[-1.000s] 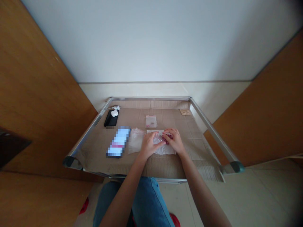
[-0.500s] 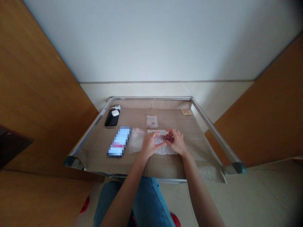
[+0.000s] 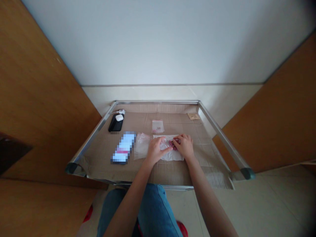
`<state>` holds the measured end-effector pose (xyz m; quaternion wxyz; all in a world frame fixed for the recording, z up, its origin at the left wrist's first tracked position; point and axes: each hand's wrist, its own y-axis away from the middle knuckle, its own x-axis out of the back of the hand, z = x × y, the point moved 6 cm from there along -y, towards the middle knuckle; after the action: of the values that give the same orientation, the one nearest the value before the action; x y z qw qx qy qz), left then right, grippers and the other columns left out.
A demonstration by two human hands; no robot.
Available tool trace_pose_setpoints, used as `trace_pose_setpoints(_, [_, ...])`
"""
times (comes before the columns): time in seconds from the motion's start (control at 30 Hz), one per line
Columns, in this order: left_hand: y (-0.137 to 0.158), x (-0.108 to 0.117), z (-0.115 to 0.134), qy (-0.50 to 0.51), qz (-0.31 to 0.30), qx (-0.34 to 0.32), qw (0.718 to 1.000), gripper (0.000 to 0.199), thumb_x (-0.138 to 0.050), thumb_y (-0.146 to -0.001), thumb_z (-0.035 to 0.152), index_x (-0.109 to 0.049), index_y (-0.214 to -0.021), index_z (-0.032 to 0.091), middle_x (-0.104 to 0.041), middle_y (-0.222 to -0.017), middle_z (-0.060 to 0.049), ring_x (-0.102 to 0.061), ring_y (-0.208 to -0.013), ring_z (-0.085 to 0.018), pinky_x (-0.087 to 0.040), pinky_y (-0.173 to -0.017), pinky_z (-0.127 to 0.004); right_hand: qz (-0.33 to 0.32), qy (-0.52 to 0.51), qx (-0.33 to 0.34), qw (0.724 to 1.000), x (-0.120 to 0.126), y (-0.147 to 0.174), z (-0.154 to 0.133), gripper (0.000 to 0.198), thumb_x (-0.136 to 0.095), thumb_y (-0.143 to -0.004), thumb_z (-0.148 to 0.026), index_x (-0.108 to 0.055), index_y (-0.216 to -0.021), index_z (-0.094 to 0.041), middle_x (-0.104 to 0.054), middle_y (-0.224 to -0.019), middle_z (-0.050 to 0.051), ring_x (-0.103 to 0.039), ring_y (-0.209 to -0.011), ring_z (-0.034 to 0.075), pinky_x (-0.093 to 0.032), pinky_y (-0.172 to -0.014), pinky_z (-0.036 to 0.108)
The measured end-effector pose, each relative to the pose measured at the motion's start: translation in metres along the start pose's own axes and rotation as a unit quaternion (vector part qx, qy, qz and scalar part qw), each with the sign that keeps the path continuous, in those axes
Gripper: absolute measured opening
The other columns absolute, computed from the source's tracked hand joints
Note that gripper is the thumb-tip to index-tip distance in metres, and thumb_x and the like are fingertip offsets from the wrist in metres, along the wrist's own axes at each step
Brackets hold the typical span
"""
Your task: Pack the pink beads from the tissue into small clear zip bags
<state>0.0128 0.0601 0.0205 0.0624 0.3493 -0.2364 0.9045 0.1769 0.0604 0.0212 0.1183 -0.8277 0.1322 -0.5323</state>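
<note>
A bunch of dark red beads [image 3: 171,144] lies over a sheet of white paper or thin plastic [image 3: 172,156] in the middle of the cardboard. My right hand [image 3: 186,146] has its fingers closed on the beads from the right and covers part of them. Opposite it, my left hand [image 3: 155,148] curves its thumb and fingers around the edge of a clear plastic bag [image 3: 163,145] beside the beads. Just left of that hand lies another clear plastic bag [image 3: 142,149]. A small zip bag [image 3: 157,126] with tiny bits inside sits farther back.
Cardboard [image 3: 206,164] lines the metal-framed table [image 3: 222,138]. On the left are a phone with a lit screen [image 3: 124,147], a black phone-like device [image 3: 115,125], a white earbud case [image 3: 119,118] and a white plug [image 3: 121,112]. A brown paper piece [image 3: 194,116] lies back right.
The fingers of my right hand have shifted over the beads and now hide more of them. My left hand keeps nearly the same pose. The whole view has shifted slightly.
</note>
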Motion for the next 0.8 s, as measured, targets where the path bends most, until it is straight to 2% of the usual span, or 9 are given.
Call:
trace_pose_setpoints(0.57, [-0.0005,-0.0002,-0.0001,0.004,0.004,-0.002,1.000,0.053,-0.063,-0.067,0.055,-0.054,-0.107,0.021,-0.063,-0.096,-0.005,-0.058,-0.093,-0.021,-0.043,-0.087,-0.039,0.006,-0.013,-0.026,1.000,-0.0017,0.0012,0.0053,0.016,-0.058,-0.076,-0.037,-0.067,-0.079,-0.024,-0.059,-0.089,0.007,-0.046,-0.090,0.025,-0.030,-0.072,0.034])
trace_pose_setpoints(0.7, [-0.0007,-0.0009,-0.0009,0.002,-0.002,0.006,1.000,0.053,-0.063,-0.068,0.055,-0.053,-0.107,0.022,-0.063,-0.098,-0.005,-0.057,-0.095,-0.022,-0.042,-0.088,-0.039,0.006,-0.051,-0.036,0.998,-0.0024,0.0000,0.0079,0.020,-0.057,-0.076,-0.041,-0.067,-0.078,-0.024,-0.059,-0.089,0.007,-0.048,-0.090,0.025,-0.031,-0.073,0.035])
trace_pose_setpoints(0.8, [-0.0006,-0.0010,-0.0007,0.002,-0.003,0.006,1.000,0.053,-0.063,-0.067,0.056,-0.053,-0.106,0.022,-0.063,-0.097,-0.005,-0.058,-0.095,-0.022,-0.043,-0.088,-0.039,0.015,-0.118,-0.039,0.992,-0.0006,-0.0023,0.0096,0.024,-0.057,-0.076,-0.045,-0.067,-0.078,-0.023,-0.061,-0.087,0.006,-0.050,-0.088,0.024,-0.033,-0.076,0.036])
